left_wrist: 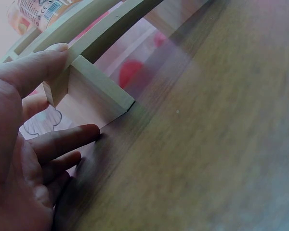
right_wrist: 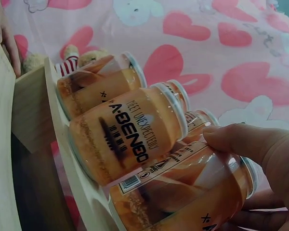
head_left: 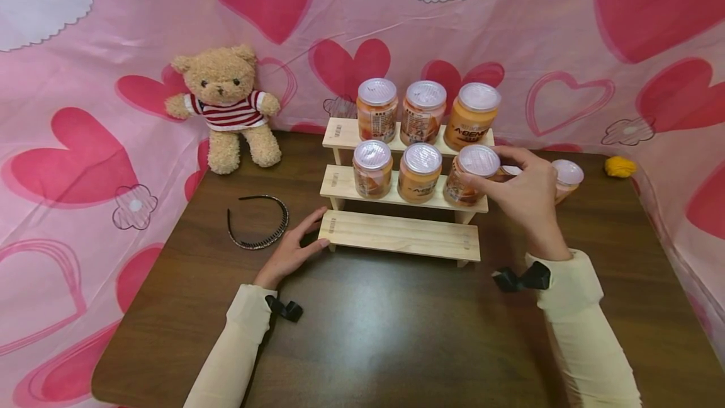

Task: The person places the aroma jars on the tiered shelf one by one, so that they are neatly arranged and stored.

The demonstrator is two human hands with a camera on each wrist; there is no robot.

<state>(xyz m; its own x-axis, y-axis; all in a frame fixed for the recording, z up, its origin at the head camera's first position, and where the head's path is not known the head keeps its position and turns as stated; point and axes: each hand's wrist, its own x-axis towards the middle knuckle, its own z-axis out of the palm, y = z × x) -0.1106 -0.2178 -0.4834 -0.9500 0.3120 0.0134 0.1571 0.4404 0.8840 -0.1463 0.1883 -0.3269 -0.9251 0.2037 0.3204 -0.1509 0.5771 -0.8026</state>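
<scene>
In the head view my right hand (head_left: 523,191) grips a clear-lidded jar (head_left: 478,161) with orange contents at the right end of the middle tier. The right wrist view shows my thumb (right_wrist: 236,139) on the upper part of this jar (right_wrist: 183,192), beside a jar lettered A-BENBO (right_wrist: 130,130). At the left end of the low wooden stand (head_left: 399,235), my left hand (head_left: 294,247) rests with its fingers nearly straight. The left wrist view has the thumb (left_wrist: 58,53) against the board's edge and the lower fingers spread close over the table.
Three jars stand on the top tier (head_left: 342,133); two others share the middle tier (head_left: 338,184). Behind my right hand is another jar (head_left: 568,175) on the table. A teddy bear (head_left: 226,106), a hairband (head_left: 257,245) and a yellow object (head_left: 620,167) lie around the stand.
</scene>
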